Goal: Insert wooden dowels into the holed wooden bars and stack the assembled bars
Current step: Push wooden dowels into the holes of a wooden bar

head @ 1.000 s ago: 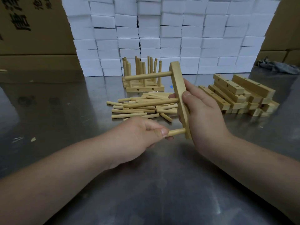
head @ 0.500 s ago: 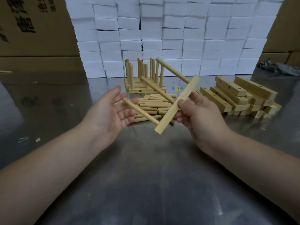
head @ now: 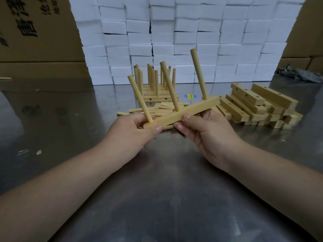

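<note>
Over the steel table (head: pixel 157 198), left hand (head: pixel 129 135) and right hand (head: pixel 208 135) both pinch the wooden bar (head: pixel 192 110) in mid-air, its three dowels (head: pixel 168 84) pointing up; light and stiff, I judge, best gripped by the bar itself.

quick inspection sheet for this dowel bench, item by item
surface: shiny grey metal table, scuffed
job's things: pale wooden bar with three dowels held tilted above table; loose round wooden dowels behind it; stack of doweled bars further back; pile of empty holed wooden bars at right
clutter: small wood chip at left; blue-and-yellow sticker; crumpled grey cloth far right
grips: left hand and right hand both grip the held bar
cables: nothing seen
surroundings: wall of white foam blocks; brown cardboard boxes both sides
</note>
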